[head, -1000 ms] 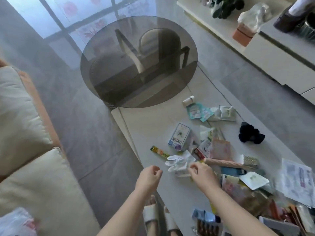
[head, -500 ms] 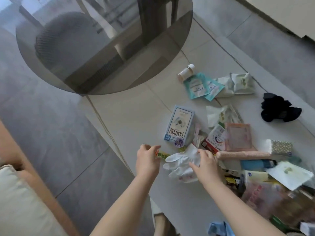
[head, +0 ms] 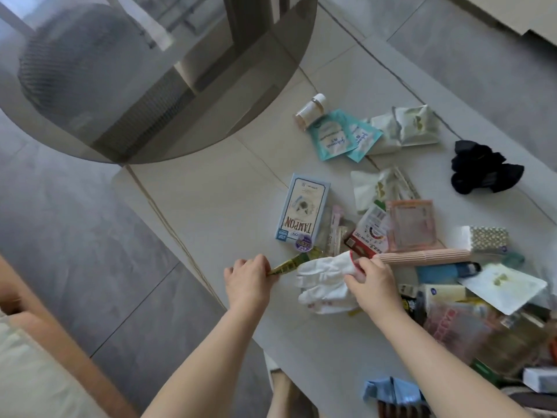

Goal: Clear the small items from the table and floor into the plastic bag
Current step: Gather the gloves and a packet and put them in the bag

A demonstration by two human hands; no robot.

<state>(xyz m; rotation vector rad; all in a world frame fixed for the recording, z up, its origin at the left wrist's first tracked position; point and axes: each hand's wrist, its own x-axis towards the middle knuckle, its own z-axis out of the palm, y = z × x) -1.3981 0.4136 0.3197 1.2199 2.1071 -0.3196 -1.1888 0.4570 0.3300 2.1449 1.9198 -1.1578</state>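
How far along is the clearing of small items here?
Early stage. Nothing looks bagged yet, and no plastic bag is in view. In hand: the left hand pinches a yellow-green sachet, and the right hand grips a white glove. Left on the table: tampon box, small bottle, teal sachets, black cloth, and more.

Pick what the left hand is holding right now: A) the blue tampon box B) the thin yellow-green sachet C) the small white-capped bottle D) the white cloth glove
B. The left hand pinches the end of the thin yellow-green sachet, while the right hand grips the white cloth glove.
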